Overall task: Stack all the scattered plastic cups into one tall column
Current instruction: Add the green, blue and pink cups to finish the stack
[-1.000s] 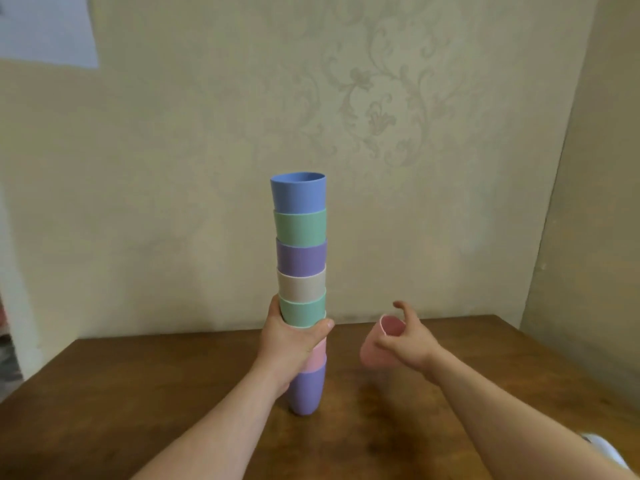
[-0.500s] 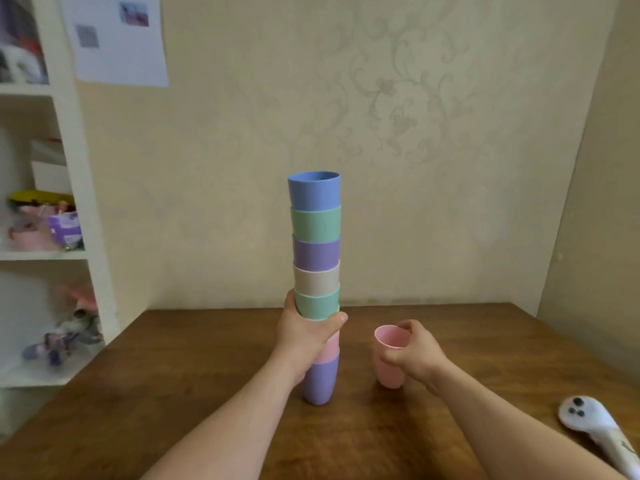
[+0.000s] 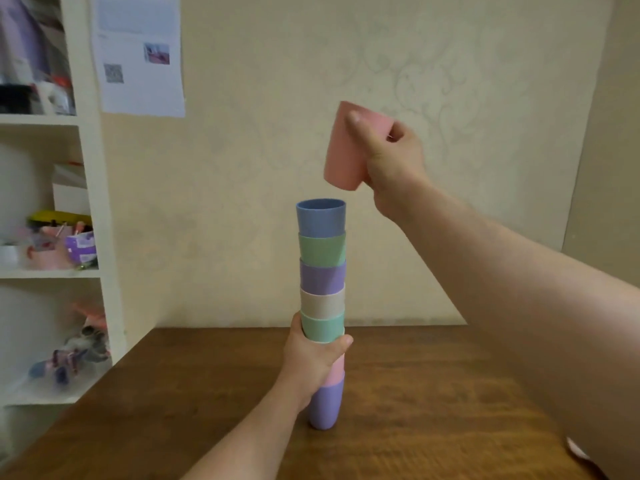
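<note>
pink cup (image 3: pixel 346 150) hangs tilted above the blue top cup (image 3: pixel 321 218), right hand (image 3: pixel 391 161) fingers gripping it; left hand (image 3: pixel 311 358) fingers clasp the column (image 3: pixel 322 299) low. lowered off-centre, it could tip the stack.

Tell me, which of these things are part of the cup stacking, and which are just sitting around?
Part of the job:
- stack of cups on the table
- pink cup, held above the stack
- left hand, gripping the stack
- right hand

Just lying about:
- shelf clutter
- paper sheet on the wall
- white object at the table edge
</note>
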`<state>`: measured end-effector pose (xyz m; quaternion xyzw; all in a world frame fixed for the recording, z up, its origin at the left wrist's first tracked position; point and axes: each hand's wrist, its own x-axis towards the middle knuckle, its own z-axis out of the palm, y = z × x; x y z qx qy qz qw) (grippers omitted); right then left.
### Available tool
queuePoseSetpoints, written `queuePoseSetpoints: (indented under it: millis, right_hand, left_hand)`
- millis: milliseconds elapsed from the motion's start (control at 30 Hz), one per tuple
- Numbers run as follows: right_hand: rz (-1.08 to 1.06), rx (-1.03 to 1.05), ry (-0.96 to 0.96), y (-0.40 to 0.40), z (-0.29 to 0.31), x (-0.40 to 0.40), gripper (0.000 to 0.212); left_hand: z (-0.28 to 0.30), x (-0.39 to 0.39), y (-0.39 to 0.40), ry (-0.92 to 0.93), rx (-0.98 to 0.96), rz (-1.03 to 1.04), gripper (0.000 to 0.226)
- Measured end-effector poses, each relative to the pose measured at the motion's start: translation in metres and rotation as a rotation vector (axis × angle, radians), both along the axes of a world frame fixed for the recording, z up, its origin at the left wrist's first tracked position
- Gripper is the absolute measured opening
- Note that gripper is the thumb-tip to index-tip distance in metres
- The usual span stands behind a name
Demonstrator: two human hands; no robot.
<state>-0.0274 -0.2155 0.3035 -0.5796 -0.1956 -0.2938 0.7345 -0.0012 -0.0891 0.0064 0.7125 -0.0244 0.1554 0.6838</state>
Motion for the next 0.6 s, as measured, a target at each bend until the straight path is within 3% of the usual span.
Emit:
queuePoseSetpoints:
  millis: [200, 433, 533, 600]
  right_hand:
    - [-0.065, -0.299, 0.051, 0.031, -0.046, 0.012, 0.043]
    - [0.039, -0.174, 0.081, 0.027, -0.089, 0.015, 0.039]
    - [0.022, -0.235, 0.045, 0.022, -0.106, 0.015, 0.041]
    - [0.023, -0.328, 0.091, 0.013, -0.14, 0.017, 0.056]
  left_hand:
    - [-0.001, 0.003, 0.001, -0.006, 0.01, -0.001, 0.081]
    - [0.001, 0.002, 0.001, -0.024, 0.026, -0.022, 0.07]
    - [-0.001, 0.001, 0.006, -0.012, 0.065, -0.056, 0.074]
    - [-0.012, -0.004, 0.011, 0.032, 0.144, -0.073, 0.085]
